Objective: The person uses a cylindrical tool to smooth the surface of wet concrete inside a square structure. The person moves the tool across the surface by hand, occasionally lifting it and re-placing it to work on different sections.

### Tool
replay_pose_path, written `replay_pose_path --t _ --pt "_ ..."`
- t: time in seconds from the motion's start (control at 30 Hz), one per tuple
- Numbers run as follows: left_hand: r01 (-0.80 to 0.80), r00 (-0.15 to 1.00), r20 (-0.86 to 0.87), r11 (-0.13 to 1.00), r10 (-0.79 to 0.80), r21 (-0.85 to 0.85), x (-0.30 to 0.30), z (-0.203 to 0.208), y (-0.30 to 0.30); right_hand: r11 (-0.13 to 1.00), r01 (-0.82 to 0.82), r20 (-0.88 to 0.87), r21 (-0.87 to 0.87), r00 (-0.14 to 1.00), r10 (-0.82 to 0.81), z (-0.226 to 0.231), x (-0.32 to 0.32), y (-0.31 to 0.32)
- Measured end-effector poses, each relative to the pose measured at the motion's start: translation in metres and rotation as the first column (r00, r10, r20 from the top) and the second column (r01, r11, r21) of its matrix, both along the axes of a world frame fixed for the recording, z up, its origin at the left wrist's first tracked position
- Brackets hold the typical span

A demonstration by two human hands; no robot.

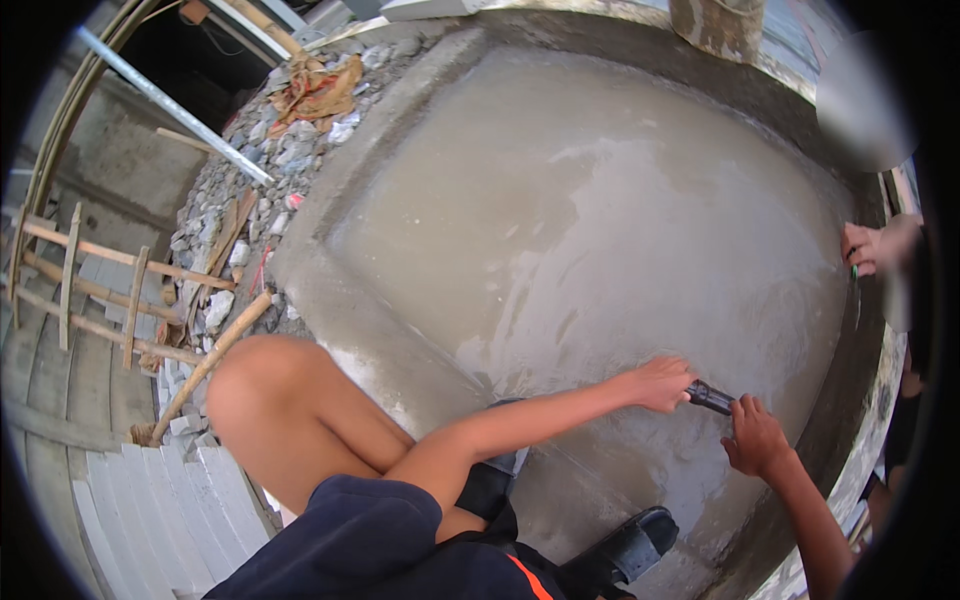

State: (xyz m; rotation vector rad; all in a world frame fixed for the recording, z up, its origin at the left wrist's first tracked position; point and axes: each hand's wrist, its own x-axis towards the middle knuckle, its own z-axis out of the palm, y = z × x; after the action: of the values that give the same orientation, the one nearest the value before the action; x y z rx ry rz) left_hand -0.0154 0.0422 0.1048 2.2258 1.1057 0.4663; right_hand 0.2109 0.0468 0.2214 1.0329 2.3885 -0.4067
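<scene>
A short black cylinder [711, 397], like a small flashlight, is held level between my two hands over the wet grey surface [600, 250]. My left hand [664, 384] is closed around its left end. At its right end, the fingers and thumb of my right hand [757, 437] close on it from below. Most of its ends are hidden in my fingers, so its exact kind cannot be made out. Below my hands, a dark sandal [645, 543] is on my foot.
A raised cement rim [350, 310] bounds the wet surface. At the right edge another person's hand [866, 250] rests on the wall. Rubble [225, 215], a wooden ladder [110, 260], a metal bar [175, 105] and stacked grey slabs [165, 520] lie left; a round pillar [718, 25] stands far right.
</scene>
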Motion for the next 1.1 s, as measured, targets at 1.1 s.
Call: replay_pose_path --t 1.1 --pt "0.283 0.680 -0.608 0.912 -0.409 -0.297 -0.042 0.177 0.135 0.866 0.485 -0.386 -0.118 0.781 -0.490 0.039 -0.023 0.050"
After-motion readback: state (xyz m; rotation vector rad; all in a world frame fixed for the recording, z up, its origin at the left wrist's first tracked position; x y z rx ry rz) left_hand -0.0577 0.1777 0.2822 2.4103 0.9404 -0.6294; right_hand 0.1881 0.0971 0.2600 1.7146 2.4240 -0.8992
